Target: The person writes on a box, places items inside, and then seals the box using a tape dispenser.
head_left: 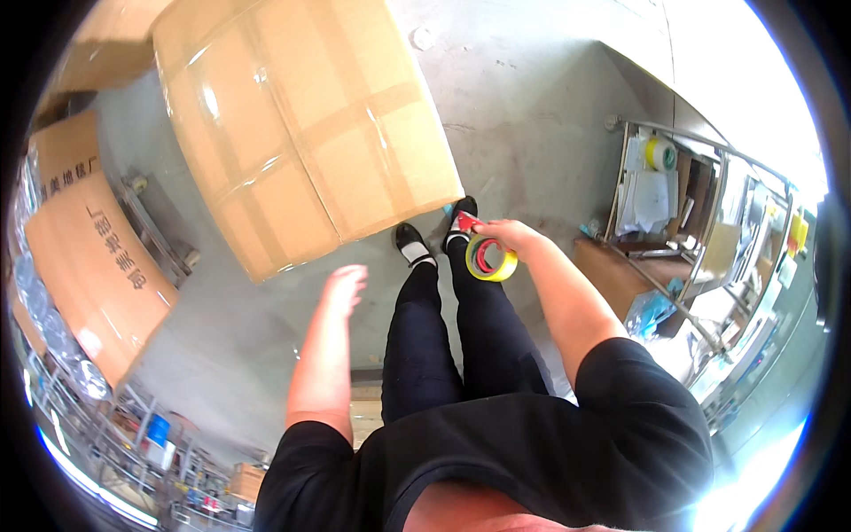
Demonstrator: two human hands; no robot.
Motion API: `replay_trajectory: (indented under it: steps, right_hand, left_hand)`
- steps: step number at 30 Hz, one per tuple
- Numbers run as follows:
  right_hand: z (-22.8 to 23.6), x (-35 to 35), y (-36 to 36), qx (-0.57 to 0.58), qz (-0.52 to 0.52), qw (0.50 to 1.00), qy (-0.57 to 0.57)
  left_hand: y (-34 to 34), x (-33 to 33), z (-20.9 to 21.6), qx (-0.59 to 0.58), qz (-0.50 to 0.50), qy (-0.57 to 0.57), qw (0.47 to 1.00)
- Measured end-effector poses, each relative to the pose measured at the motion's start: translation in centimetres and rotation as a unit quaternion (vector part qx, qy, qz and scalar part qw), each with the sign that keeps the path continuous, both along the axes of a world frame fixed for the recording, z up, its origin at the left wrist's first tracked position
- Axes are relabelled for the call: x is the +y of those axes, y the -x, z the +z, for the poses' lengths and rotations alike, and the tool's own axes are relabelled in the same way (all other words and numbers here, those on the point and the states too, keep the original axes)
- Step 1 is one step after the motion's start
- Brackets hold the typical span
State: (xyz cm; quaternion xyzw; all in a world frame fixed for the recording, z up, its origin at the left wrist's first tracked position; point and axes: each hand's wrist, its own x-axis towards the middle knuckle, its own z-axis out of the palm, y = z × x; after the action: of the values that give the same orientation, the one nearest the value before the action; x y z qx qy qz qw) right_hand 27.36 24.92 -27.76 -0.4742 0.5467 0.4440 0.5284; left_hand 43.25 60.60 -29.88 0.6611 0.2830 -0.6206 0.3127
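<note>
A large brown cardboard carton (266,168) stands on the floor ahead of me, with clear packing tape across its top in several strips. My right hand (514,235) is closed on a red tape dispenser (468,222) that carries a roll of yellow tape (505,268). The dispenser is in front of my legs, just off the carton's near right corner. My left hand (344,288) hangs in the air by the carton's near edge, not touching it. Its fingers are loosely apart, and nothing shows in them.
More cartons (106,270) stand at the left, some beside plastic wrap. To the right is a metal-framed rack (669,213) with papers, another tape roll (660,153) and a brown box (612,270). My feet (412,244) are close to the large carton.
</note>
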Motion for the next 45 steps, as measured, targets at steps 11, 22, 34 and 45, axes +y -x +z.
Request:
replay_trajectory:
  steps: [11, 22, 34, 45]
  right_hand:
    - [7.0, -0.2, 9.8, -0.350, 0.046, 0.901, 0.251]
    - [0.8, -2.2, 11.7, -0.369, -0.034, 0.890, 0.267]
    - [-9.8, 21.4, -1.0, -0.299, -0.549, 0.779, 0.059]
    - [-8.4, 0.9, -6.3, -0.367, -0.569, 0.707, 0.205]
  left_hand:
    - [5.6, -27.4, 5.8, 0.143, -0.125, 0.130, 0.973]
    - [2.7, -37.7, 2.7, -0.224, -0.811, 0.124, 0.526]
    - [-14.6, -35.9, -3.8, -0.470, -0.788, 0.178, 0.356]
    - [-12.2, -24.9, -5.4, -0.545, -0.778, 0.214, 0.229]
